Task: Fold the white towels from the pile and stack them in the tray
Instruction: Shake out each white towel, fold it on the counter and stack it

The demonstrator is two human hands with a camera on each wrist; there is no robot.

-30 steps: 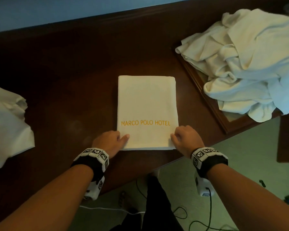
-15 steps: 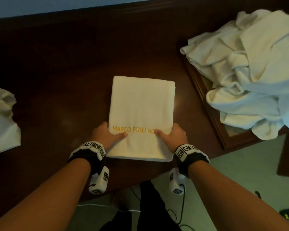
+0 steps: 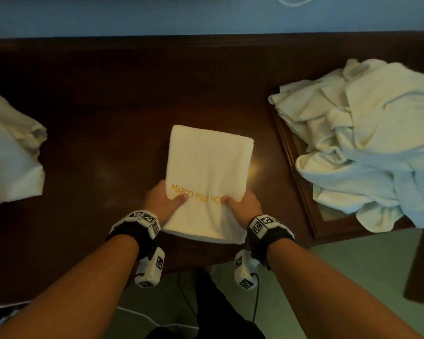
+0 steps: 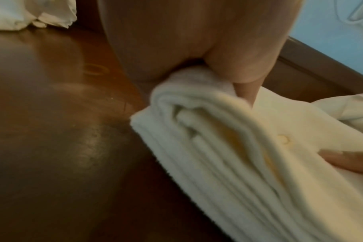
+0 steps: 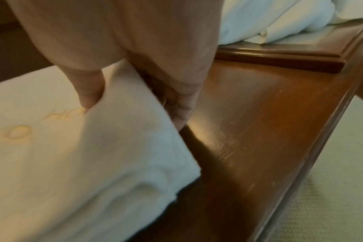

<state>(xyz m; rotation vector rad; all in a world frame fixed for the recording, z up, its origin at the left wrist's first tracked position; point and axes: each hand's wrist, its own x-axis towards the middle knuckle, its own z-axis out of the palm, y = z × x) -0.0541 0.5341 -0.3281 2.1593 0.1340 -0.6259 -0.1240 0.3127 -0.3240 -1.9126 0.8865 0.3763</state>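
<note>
A folded white towel [image 3: 206, 172] with orange lettering is held just above the dark wooden table [image 3: 103, 118]. My left hand [image 3: 164, 201] grips its left side, thumb on top and fingers underneath. My right hand [image 3: 240, 206] grips the right side the same way. The left wrist view shows the towel's layered edge [image 4: 207, 147] under my left thumb [image 4: 244, 77]. In the right wrist view my right thumb [image 5: 87, 91] presses the folded towel [image 5: 72, 155]. A pile of crumpled white towels [image 3: 367, 143] covers a wooden tray [image 3: 301, 192] at the right.
Another loose white cloth [image 3: 8, 155] lies at the table's left edge. A blue wall [image 3: 206, 15] runs behind the table. The table's front edge [image 5: 313, 147] drops to green floor [image 3: 353, 270], where cables [image 3: 181, 289] trail.
Both hands slid in from the towel's near corners to its sides, took hold with thumbs on top, and lifted its near end off the table. The camera view shifted back.
</note>
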